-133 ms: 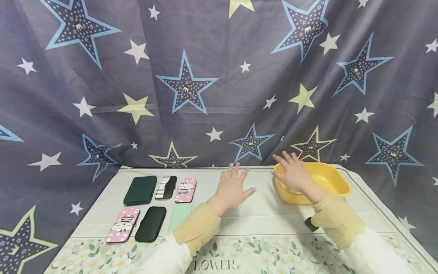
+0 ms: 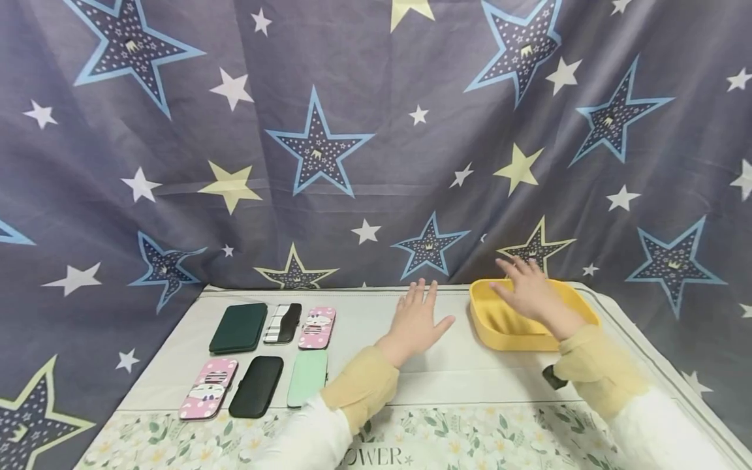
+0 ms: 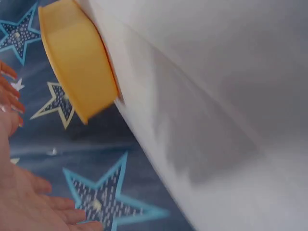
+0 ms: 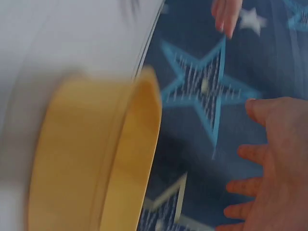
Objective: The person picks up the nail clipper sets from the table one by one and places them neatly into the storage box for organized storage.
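Observation:
My left hand (image 2: 416, 324) hovers over the middle of the table with its fingers straight and holds nothing. In the head view my right hand (image 2: 531, 292) is above the yellow basin (image 2: 523, 342), fingers spread, gripping nothing. The right wrist view shows the right hand (image 4: 284, 159) apart from the basin's rim (image 4: 122, 149). In the left wrist view, the left palm (image 3: 29, 202) is at the lower left, with the basin (image 3: 79, 57) beyond it. What lies in the basin, if anything, I cannot tell.
At the left lie a dark green case (image 2: 237, 328), a striped black-and-white case (image 2: 284, 324), two pink patterned cases (image 2: 318, 328), a black case (image 2: 256, 386) and a mint case (image 2: 308, 378). A star-patterned curtain (image 2: 376, 170) hangs behind the table (image 2: 435, 378).
Both hands have shifted to the right in the head view. The mint case shows more fully, and more of the basin's inside is visible. The cases have stayed put on the table.

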A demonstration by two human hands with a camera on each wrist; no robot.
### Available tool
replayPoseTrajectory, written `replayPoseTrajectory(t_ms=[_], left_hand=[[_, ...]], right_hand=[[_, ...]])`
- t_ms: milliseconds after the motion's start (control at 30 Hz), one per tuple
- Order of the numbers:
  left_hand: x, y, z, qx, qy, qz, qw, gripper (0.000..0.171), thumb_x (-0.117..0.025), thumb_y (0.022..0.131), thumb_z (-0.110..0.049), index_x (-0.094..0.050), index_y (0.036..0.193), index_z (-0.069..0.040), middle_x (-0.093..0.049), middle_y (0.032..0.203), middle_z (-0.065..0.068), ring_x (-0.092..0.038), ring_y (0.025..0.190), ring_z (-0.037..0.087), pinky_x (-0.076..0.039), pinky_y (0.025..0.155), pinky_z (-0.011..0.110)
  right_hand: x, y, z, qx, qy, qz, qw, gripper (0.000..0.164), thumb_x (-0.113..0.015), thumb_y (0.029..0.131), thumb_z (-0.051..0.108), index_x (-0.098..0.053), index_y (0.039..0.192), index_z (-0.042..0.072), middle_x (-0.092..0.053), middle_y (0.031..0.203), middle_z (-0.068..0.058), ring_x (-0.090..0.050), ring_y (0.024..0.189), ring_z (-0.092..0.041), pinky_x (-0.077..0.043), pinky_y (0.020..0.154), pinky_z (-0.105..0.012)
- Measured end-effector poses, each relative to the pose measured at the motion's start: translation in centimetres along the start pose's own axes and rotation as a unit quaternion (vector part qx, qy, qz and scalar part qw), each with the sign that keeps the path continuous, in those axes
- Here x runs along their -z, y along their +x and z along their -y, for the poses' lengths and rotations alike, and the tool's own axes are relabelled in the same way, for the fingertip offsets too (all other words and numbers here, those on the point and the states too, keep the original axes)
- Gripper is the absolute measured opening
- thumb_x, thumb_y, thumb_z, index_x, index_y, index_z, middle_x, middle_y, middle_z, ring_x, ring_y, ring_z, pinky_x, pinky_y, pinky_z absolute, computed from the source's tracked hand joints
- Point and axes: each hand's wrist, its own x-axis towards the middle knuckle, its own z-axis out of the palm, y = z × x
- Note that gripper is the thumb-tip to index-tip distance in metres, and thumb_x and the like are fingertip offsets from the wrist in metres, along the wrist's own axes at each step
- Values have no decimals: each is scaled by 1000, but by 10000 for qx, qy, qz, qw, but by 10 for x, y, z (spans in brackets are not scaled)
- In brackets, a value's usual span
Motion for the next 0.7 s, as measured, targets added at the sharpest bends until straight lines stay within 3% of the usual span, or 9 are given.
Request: replayPoseTrajectory(t_ms=[133, 300, 400, 600, 700], left_hand=[[-18, 14, -24, 363, -809, -26, 9961, 78, -33, 89, -55, -11, 142, -3, -13, 147, 17, -11, 136, 27, -16, 109, 38], [-39, 26, -49, 848, -1964, 106, 9768, 79, -35, 89, -52, -7, 142, -1, -11, 147, 18, -13, 135, 28, -20, 108, 37], [-48, 30, -59, 1186, -2706, 120, 9553, 77, -35, 90, -49, -4, 142, 0, -11, 147, 20, -18, 134, 31, -22, 107, 37], [-58, 36, -73, 1708, -4030, 17, 8991, 69, -37, 93, -37, -7, 140, 4, -26, 141, 23, -29, 129, 30, -26, 105, 38], [-64, 37, -77, 1923, -4307, -35, 8817, 62, -38, 94, -32, -16, 139, 5, -32, 139, 21, -32, 128, 29, -27, 104, 39]], right_hand=[[8, -3, -38, -389, -78, 174, 9991, 70, -30, 90, 56, -27, 138, 6, -21, 137, -34, -12, 124, -56, -12, 98, -64], [12, -7, -75, -758, 293, 431, 9958, 75, -26, 90, 56, -26, 136, -3, -21, 134, -38, -12, 124, -54, -8, 100, -61], [9, -12, -95, -1054, 571, 648, 9907, 77, -25, 91, 55, -22, 136, -6, -19, 133, -40, -11, 123, -55, -10, 98, -63], [-3, -21, -125, -1674, 662, 991, 9787, 82, -21, 92, 53, -14, 133, -17, -20, 128, -44, -19, 117, -58, -19, 96, -62], [-10, -25, -131, -1756, 639, 964, 9776, 77, -20, 94, 46, -20, 128, -23, -27, 124, -45, -26, 113, -59, -25, 95, -60]])
